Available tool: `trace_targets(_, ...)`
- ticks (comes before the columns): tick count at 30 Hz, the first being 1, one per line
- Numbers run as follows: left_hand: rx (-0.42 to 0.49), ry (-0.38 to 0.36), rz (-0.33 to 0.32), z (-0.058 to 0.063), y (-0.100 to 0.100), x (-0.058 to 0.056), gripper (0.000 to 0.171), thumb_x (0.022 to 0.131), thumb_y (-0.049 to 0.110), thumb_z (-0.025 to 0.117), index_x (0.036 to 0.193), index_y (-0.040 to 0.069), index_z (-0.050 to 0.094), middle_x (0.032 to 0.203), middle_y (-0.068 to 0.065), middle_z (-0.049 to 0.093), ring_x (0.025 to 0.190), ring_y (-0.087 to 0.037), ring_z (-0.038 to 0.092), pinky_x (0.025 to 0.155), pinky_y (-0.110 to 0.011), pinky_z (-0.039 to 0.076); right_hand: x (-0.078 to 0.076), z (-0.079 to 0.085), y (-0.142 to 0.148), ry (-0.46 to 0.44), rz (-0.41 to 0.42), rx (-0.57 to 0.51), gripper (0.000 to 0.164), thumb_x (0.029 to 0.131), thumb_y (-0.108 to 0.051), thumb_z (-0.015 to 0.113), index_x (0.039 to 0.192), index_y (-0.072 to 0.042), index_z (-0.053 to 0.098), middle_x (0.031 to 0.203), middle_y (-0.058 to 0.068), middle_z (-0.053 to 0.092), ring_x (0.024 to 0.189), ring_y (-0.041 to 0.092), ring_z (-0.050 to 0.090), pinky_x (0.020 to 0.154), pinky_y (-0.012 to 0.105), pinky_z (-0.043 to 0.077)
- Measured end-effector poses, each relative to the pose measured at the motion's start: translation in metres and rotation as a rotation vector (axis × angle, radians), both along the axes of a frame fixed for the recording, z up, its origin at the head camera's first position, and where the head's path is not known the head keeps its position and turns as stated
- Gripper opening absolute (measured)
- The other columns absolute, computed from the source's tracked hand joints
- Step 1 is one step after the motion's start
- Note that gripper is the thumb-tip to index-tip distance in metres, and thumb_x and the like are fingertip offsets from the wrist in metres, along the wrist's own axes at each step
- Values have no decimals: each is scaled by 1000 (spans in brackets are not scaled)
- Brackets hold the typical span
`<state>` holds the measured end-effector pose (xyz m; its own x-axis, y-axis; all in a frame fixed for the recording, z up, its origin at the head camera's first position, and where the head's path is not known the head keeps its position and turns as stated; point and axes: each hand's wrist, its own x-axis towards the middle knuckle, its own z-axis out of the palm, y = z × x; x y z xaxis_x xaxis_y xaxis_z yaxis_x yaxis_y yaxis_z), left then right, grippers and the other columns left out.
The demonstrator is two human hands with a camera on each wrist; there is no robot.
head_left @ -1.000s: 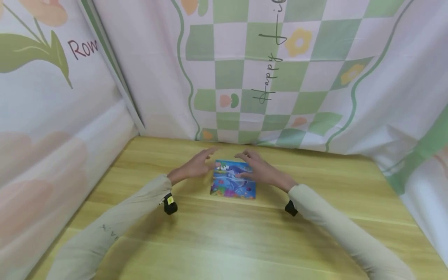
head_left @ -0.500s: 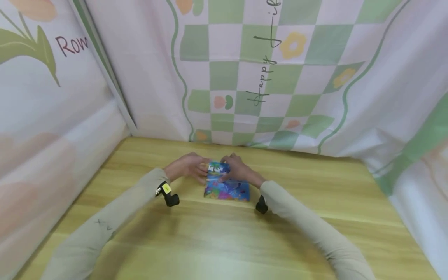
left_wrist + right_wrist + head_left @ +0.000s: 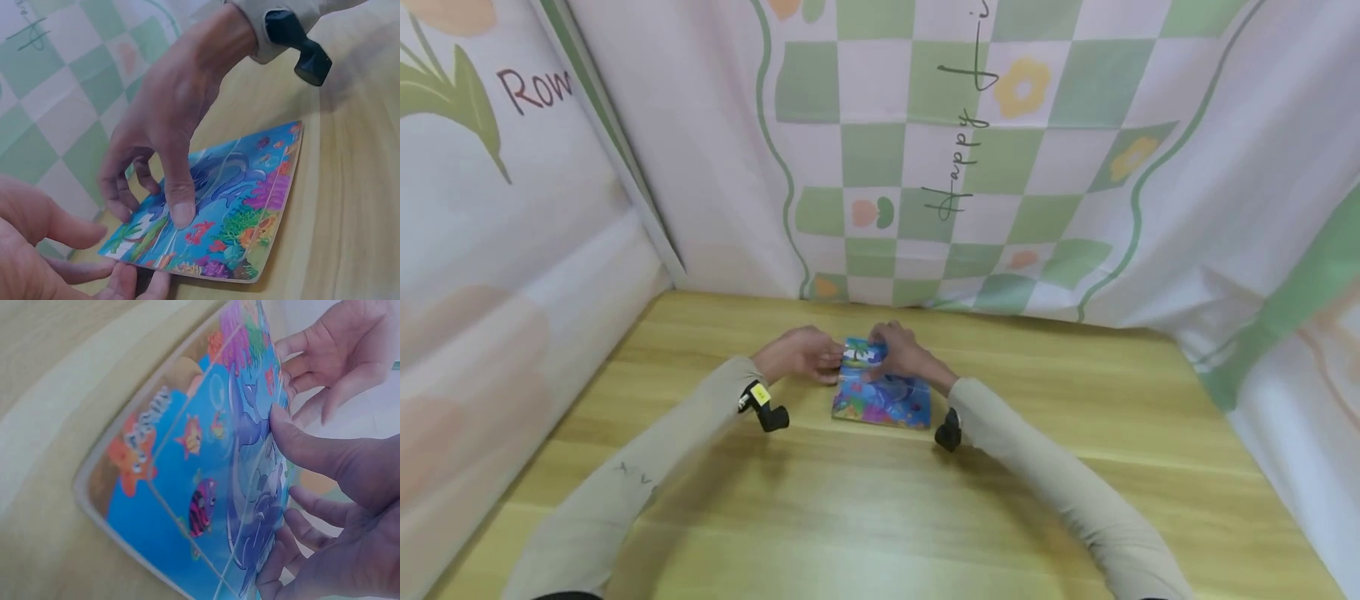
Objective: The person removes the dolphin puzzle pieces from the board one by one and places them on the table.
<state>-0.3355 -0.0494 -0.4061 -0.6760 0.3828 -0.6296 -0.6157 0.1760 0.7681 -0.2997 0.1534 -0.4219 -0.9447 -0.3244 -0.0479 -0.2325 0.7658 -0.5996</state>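
Observation:
A flat, square puzzle board point(image 3: 887, 406) lies on the wooden table, its glossy blue sea picture showing dolphins, fish, coral and a palm tree. Pale straight lines cross its face point(image 3: 203, 469). My right hand point(image 3: 901, 350) reaches over the board from the right. Its thumb presses on the picture while its other fingers bend down at the far edge, as the left wrist view shows. My left hand point(image 3: 805, 353) is at the left edge. Several of its fingertips point(image 3: 156, 286) touch that edge from outside, with the thumb held apart above the board.
The wooden table point(image 3: 850, 517) extends around the board. A green-and-white checked curtain point(image 3: 940, 167) hangs along the back, and a printed cloth point(image 3: 497, 267) covers the left side. Black wrist cameras point(image 3: 769, 410) sit below both forearms.
Both hands were above and beside the board, fingers spread. My right hand has moved left and down onto it, and my left hand has come against its left edge.

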Motion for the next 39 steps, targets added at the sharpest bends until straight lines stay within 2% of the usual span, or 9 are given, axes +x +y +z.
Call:
trace_targets(3, -14, 25, -94, 0, -1, -3, 25, 106, -3, 47, 127, -5, 60, 110, -13, 64, 107, -23, 58, 102, -36, 58, 0, 0, 1, -1, -8, -3, 63, 82, -21, 92, 131, 1, 60, 131, 24, 53, 124, 44, 47, 109, 58, 50)
trace_targets(6, -15, 90, -239, -2, -5, -4, 43, 107, -4, 42, 149, -7, 47, 138, -24, 60, 132, -35, 55, 110, -43, 57, 0, -1, 2, -8, -10, -7, 60, 83, -22, 91, 130, -1, 61, 132, 25, 53, 125, 45, 46, 107, 60, 50)
trace_targets(8, -17, 167, -322, -5, -8, -3, 46, 107, -4, 43, 153, -9, 42, 149, -30, 53, 139, -43, 52, 111, -47, 58, 0, -1, 3, -18, -17, -4, 57, 83, -23, 91, 128, -2, 62, 132, 24, 53, 125, 45, 46, 105, 60, 51)
trace_targets(10, -11, 239, -379, -10, -12, -2, 45, 106, -5, 47, 150, -13, 42, 149, -34, 51, 135, -45, 57, 107, -47, 60, -1, -2, 3, -33, -24, 5, 55, 83, -24, 91, 126, -4, 63, 131, 23, 53, 124, 45, 46, 103, 60, 52)
trace_targets(14, -26, 323, -364, -17, -14, 4, 44, 103, -5, 57, 145, -16, 47, 137, -33, 61, 105, -31, 74, 96, -40, 66, -4, -5, 3, -38, -27, 10, 51, 83, -23, 91, 121, -5, 63, 128, 22, 54, 122, 44, 46, 104, 60, 51)
trace_targets(17, -46, 366, -325, -19, -11, 8, 43, 101, -5, 60, 142, -17, 50, 131, -32, 65, 92, -19, 73, 91, -36, 68, -4, -6, 4, -26, -17, -24, 47, 83, -19, 90, 118, -4, 62, 127, 23, 55, 123, 45, 46, 108, 61, 47)
trace_targets(23, -116, 444, -259, -22, 0, 13, 37, 96, -10, 64, 131, -18, 53, 120, -32, 69, 76, -14, 68, 73, -28, 69, -2, -7, 4, 24, 18, -106, 46, 84, -10, 89, 117, 3, 60, 118, 22, 60, 116, 39, 52, 110, 58, 44)
trace_targets(31, -191, 505, -210, -26, 6, 18, 34, 96, -9, 66, 125, -13, 48, 124, -33, 64, 72, -14, 66, 65, -24, 67, 0, -10, 2, 129, 98, -56, 51, 89, -11, 84, 132, 7, 63, 120, 23, 63, 114, 38, 57, 115, 59, 37)
trace_targets(39, -173, 540, -196, -29, 7, 22, 33, 96, -9, 66, 124, -14, 50, 112, -28, 67, 70, -13, 65, 62, -21, 65, 5, -15, 1, 192, 63, -73, 45, 88, -7, 85, 125, 8, 64, 118, 23, 62, 112, 38, 57, 109, 56, 43)
